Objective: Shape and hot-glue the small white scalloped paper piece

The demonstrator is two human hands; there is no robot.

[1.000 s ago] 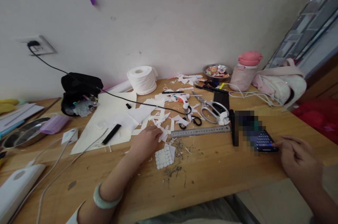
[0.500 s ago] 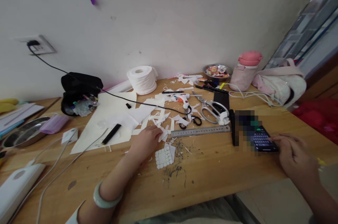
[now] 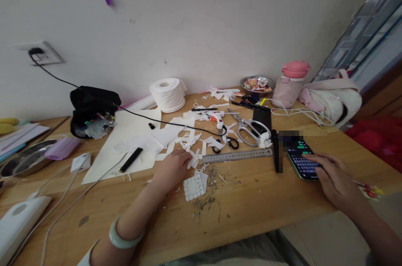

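My right hand is over a smartphone lying on the table, fingers stretched out and one fingertip at its lit keyboard. On the left, my left hand rests on the tabletop with its fingers curled in. White paper scraps lie by its fingertips; whether it grips anything is hidden. Just in front of that hand is a small white card with drawn, rounded outlines, on top of another piece of paper. Dark shavings are scattered beside the card.
Behind the hands lie a steel ruler, silver scissors and a glue gun with a black cord. A tissue roll, a pink bottle and a candy bowl stand near the wall. A power strip sits left.
My right hand has moved left onto the phone, its fingers now spread across the screen instead of bunched at the edge. My left hand stays in place.
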